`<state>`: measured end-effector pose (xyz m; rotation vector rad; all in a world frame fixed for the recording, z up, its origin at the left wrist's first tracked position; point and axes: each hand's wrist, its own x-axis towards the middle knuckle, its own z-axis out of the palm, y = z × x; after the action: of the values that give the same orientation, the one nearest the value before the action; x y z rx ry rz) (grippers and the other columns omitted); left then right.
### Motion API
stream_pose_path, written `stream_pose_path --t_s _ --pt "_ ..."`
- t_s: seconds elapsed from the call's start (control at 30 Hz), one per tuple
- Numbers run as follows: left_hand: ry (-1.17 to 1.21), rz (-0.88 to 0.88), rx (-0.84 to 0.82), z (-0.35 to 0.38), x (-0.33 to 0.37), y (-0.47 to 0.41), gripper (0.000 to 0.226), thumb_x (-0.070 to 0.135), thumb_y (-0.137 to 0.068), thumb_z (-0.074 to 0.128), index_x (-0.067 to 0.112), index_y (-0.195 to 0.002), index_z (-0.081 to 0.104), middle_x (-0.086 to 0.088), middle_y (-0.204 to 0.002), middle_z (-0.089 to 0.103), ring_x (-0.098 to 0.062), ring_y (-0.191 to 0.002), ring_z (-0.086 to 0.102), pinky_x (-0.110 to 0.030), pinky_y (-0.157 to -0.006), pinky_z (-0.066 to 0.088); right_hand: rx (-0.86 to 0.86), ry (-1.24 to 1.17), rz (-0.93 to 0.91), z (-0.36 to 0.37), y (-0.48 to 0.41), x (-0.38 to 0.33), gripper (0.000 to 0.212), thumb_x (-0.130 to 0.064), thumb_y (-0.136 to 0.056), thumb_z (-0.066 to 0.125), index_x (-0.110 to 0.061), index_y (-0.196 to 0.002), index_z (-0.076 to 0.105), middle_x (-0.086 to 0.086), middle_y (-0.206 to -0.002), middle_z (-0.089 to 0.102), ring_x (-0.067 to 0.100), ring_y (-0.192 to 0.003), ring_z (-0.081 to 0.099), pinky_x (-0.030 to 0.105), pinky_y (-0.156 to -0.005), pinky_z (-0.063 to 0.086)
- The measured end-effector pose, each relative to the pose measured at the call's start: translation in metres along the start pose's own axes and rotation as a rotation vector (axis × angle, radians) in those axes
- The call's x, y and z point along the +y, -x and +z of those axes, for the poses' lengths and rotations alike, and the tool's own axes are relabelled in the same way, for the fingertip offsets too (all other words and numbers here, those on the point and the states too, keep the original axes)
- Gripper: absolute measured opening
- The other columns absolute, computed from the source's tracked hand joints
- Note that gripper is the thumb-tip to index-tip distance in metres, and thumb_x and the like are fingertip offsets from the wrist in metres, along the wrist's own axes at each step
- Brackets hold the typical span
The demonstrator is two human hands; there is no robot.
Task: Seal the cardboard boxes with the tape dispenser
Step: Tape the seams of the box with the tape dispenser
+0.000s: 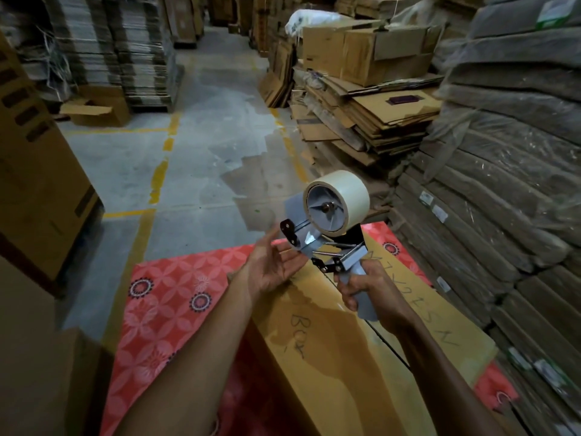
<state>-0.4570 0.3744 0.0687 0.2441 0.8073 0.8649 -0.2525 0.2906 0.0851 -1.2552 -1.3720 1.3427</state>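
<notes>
A cardboard box (330,357), closed flaps up with handwriting on them, lies on the right half of a red patterned mat (163,309) spread on the floor (188,152). Above the box's far end, the right hand (374,294) has its fingers wrapped tight round the grey handle of the tape dispenser (327,247), held in the air clear of the box. The tape roll (345,196) points up and away. The left hand (270,269) lies palm up, fingers straight and loose, holding nothing; its fingertips reach the dispenser's front plate, though motion blur hides whether they touch. Beyond the mat's far edge, yellow lines cross the concrete. Stacks of flattened cardboard (361,121) rise at the right, and an open carton (97,110) sits far left.
</notes>
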Motion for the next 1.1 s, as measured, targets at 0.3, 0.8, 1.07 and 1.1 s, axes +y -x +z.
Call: stream_pose_path --t_s 0.3,0.8,1.07,1.1 --pt "-0.664 0.256 0.252 0.012 0.032 -0.017 0.023 -0.009 -0.090 0.051 -0.003 -0.071 0.064 -0.012 -0.055 0.065 -0.024 -0.055 0.062 -0.028 -0.052 0.052 0.062 0.105 0.046 0.004 -0.009 0.002 0.017 -0.016 -0.066 0.066 -0.001 -0.074 0.061 0.010 -0.057 0.053 0.020 -0.045 0.044 0.028 -0.049 0.038" --pt "-1.189 0.543 0.445 0.003 0.031 -0.079 0.013 0.012 -0.083 0.073 0.013 -0.073 0.080 -0.005 -0.078 0.076 -0.025 -0.078 0.069 -0.043 -0.079 0.059 0.179 0.057 0.202 -0.010 -0.012 0.032 0.030 -0.016 -0.053 0.064 0.008 -0.069 0.057 0.018 -0.057 0.051 0.024 -0.048 0.040 0.030 -0.049 0.033" --pt "-1.232 0.518 0.454 -0.005 0.030 -0.087 0.013 0.005 -0.086 0.068 -0.002 -0.088 0.079 -0.015 -0.096 0.076 -0.025 -0.086 0.068 -0.036 -0.088 0.054 0.151 0.091 0.216 -0.008 -0.013 0.032 0.035 -0.013 -0.060 0.062 0.016 -0.077 0.053 0.012 -0.055 0.051 0.021 -0.045 0.042 0.032 -0.048 0.034" --pt "-1.219 0.503 0.460 -0.006 0.030 -0.089 0.013 0.006 -0.085 0.068 -0.002 -0.087 0.079 -0.015 -0.095 0.076 -0.026 -0.087 0.069 -0.038 -0.088 0.055 0.148 0.083 0.225 -0.008 -0.014 0.031 0.032 -0.011 -0.061 0.063 0.015 -0.075 0.052 0.013 -0.055 0.050 0.021 -0.047 0.041 0.032 -0.048 0.034"
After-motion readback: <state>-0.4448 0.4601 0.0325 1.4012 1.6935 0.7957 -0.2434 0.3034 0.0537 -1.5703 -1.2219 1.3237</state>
